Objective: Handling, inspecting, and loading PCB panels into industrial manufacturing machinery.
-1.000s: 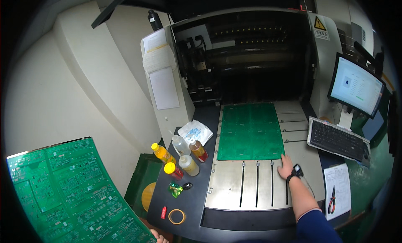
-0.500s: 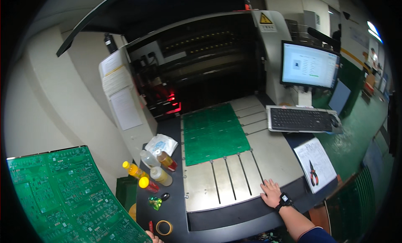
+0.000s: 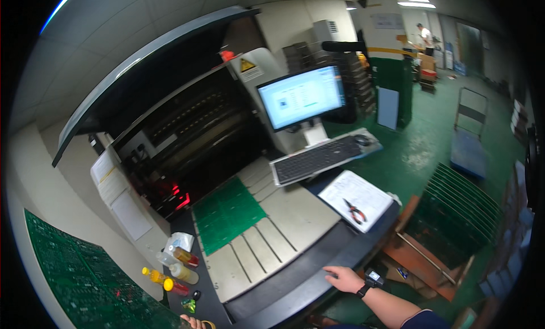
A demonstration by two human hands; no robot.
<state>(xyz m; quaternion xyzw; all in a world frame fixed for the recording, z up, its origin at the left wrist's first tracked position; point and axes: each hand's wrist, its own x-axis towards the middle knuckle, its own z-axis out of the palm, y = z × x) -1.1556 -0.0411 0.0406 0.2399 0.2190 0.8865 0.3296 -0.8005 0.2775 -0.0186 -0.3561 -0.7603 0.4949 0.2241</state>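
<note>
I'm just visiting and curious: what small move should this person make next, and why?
Perhaps bring the right hand across to steady the green circuit board. The left hand grips it at the edge, most of the visible board stretches well away from that grip, and the right hand holds nothing.

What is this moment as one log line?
left hand: holds circuit board; right hand: empty, near machine's front edge; green panel: on metal bed

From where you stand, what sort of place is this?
Probably an electronics factory: the left hand holds a green circuit board; a green panel lies on the metal bed of a machine.
</note>
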